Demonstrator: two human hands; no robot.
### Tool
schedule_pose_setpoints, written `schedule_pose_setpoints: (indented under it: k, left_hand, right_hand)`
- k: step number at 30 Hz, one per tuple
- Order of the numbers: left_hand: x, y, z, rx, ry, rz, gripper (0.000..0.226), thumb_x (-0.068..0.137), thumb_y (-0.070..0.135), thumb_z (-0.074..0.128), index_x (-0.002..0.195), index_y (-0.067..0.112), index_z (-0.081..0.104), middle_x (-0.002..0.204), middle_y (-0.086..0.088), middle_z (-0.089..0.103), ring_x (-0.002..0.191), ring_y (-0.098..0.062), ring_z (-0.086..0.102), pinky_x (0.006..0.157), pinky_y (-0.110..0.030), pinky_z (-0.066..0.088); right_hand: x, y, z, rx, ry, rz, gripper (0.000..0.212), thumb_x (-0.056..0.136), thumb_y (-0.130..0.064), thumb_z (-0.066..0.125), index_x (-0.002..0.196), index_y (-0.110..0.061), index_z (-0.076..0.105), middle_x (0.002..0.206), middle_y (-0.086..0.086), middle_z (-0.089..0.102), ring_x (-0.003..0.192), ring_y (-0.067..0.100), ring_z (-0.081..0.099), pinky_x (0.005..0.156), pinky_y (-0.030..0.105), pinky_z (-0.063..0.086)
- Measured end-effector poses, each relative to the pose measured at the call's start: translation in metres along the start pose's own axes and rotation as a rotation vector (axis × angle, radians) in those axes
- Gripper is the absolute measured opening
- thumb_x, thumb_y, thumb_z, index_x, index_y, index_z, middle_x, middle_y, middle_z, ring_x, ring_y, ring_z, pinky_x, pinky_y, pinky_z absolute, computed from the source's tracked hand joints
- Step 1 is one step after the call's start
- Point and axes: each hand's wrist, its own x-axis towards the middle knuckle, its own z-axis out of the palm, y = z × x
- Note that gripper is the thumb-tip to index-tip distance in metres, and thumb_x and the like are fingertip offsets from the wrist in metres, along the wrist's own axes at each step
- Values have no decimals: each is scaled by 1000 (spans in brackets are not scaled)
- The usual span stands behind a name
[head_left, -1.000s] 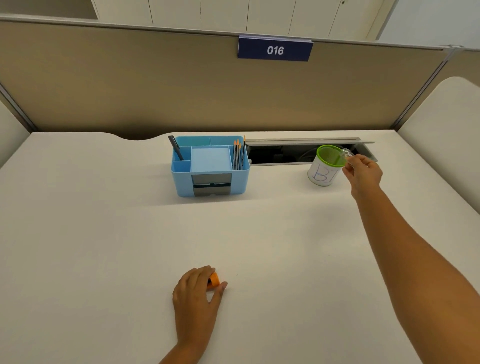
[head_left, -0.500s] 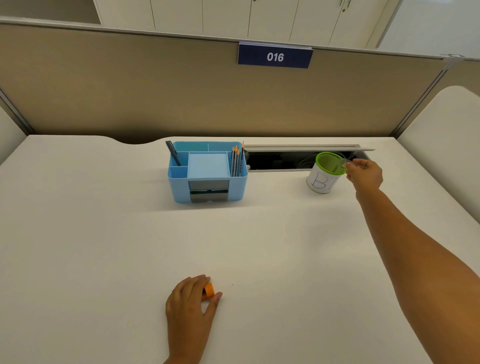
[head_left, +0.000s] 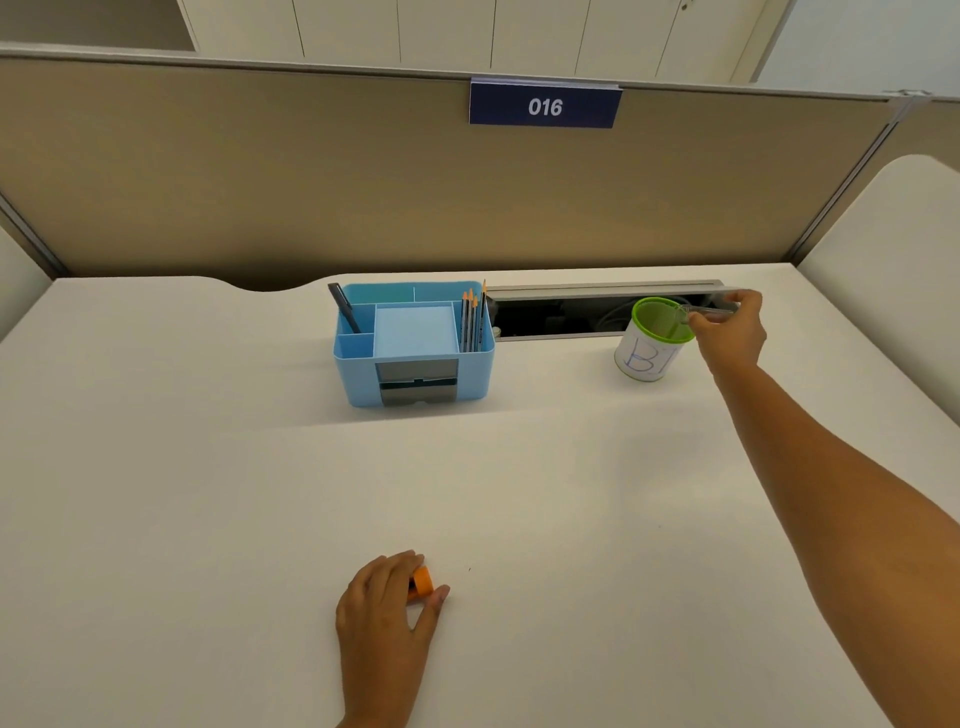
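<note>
My right hand (head_left: 732, 332) reaches to the far right of the white desk and pinches a thin clear pen-like object (head_left: 698, 310) whose tip lies over the rim of a green-rimmed white cup (head_left: 649, 343) marked with a blue "B". Close to me, my left hand (head_left: 387, 618) rests on the desk, fingers curled around a small orange object (head_left: 422, 582), mostly hidden under the fingers.
A blue desk organiser (head_left: 413, 343) holds a dark pen, several pencils and a pale blue pad at the back centre. An open cable trough (head_left: 561, 314) runs behind the cup. A beige partition (head_left: 363, 171) with a "016" sign closes the desk's far edge.
My right hand has shifted slightly, bringing the clear object's tip over the cup's rim. My left hand stays on the orange object. The view has tilted a little.
</note>
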Motion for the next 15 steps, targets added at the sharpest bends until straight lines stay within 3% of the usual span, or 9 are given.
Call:
schedule_pose_setpoints:
  k: [7, 10, 15]
  left_hand:
    - [0, -2, 2, -9, -3, 0, 67, 79, 71, 19, 97, 23, 63, 98, 4, 69, 97, -24, 59, 77, -43, 49]
    - [0, -3, 2, -13, 3, -1, 66, 79, 71, 20, 98, 23, 63, 99, 4, 69, 98, -21, 55, 77, -43, 49]
    - [1, -2, 2, -8, 1, -7, 69, 80, 71, 19, 96, 21, 64, 97, 1, 70, 94, -28, 62, 75, -45, 50]
  right_hand:
    - [0, 5, 4, 8, 3, 0, 48, 82, -10, 64, 122, -7, 38, 124, 18, 57, 105, 31, 61, 78, 23, 42]
    - [-2, 6, 4, 30, 29, -20, 51, 82, -8, 64, 122, -8, 34, 119, 19, 58, 93, 26, 61, 78, 25, 45]
    - [-2, 5, 6, 2, 62, -66, 69, 84, -10, 63, 139, -22, 24, 117, 16, 61, 100, 26, 62, 83, 27, 44]
